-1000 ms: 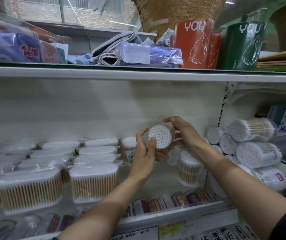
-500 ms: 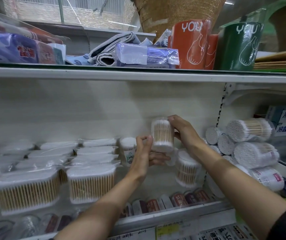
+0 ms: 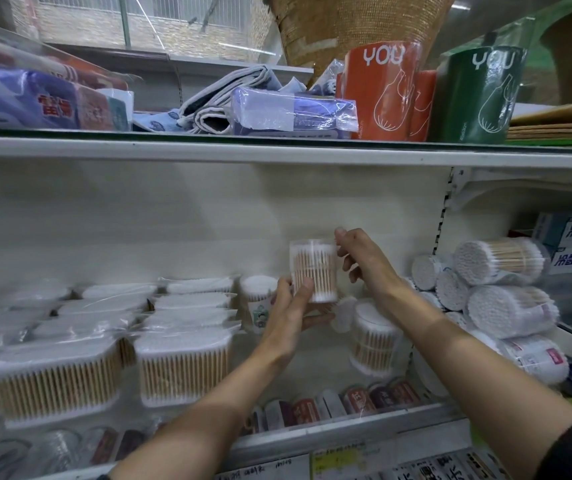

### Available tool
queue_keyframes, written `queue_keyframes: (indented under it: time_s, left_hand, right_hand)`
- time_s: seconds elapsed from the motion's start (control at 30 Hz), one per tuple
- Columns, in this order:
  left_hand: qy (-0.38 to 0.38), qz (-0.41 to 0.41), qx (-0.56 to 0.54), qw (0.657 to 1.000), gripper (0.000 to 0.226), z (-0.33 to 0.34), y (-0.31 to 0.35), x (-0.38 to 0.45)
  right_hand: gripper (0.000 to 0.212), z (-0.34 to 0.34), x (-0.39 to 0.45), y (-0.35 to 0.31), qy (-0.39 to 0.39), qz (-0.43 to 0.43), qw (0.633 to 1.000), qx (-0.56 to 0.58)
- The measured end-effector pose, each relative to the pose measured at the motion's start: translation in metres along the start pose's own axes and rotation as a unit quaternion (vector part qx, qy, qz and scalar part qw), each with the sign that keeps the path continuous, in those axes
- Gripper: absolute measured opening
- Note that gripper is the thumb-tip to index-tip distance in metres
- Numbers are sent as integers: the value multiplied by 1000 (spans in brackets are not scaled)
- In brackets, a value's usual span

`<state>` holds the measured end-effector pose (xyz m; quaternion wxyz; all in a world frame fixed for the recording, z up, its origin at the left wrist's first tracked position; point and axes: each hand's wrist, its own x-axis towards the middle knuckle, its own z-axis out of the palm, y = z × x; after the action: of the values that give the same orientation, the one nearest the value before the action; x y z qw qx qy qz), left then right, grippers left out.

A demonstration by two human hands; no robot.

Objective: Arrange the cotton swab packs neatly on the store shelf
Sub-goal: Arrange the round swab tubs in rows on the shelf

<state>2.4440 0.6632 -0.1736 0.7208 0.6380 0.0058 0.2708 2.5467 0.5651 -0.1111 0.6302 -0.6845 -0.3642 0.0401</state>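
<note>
Hands (image 3: 291, 313) (image 3: 364, 261), swab pack (image 3: 314, 270) (upright), shelf (image 3: 346, 434)

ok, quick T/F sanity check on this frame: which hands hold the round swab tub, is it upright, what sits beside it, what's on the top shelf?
1. Both hands hold the round swab tub. True: left hand supports its lower part, right hand touches its top edge.
2. The tub lies on its side. False: it is upright.
3. Rectangular swab packs sit left of the hands. True.
4. The cylindrical packs at right all stand upright. False: they are stacked on their sides.
5. The orange YOU roll is on the lower shelf. False: it stands on the top shelf.
</note>
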Motion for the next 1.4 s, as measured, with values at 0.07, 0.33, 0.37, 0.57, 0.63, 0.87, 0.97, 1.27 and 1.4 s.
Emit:
queue_keyframes:
  time_s: [0.07,0.33,0.37,0.57,0.63,0.87,0.97,1.27,1.4]
  left_hand:
    - [0,4,9,1000,45,0,0,0]
    - [0,-4,9,1000,30,-1,2,0]
    - [6,-5,0,1000,21,-1,2,1]
    - [37,40,81,995,51,-1,3,-4]
    - [55,51,110,991,68,-1,2,-4]
    - [114,102,214,965,50,1,1,-5]
    - [131,137,301,935,51,-1,3,-6]
    - [96,-22,318,943,33,-4,56,5]
    - [54,55,430,900,39,-27,96,5]
  right_hand:
    - [49,1,-2,0,-26,-10,999,-16]
    - [12,0,0,1,-34,12,998,57]
    - [7,0,1,0,-29,21,996,80]
    - [16,0,1,0,-47,16,997,65]
    - [25,0,0,0,-47,-8,998,40]
    - [39,4,-2,4,-49,-39,998,-25]
    - [32,6,-1,5,-40,-38,996,-66]
    - [20,1,-1,4,-44,8,999,-4]
    - [17,4,-2,-8,-115,-13,992,-56]
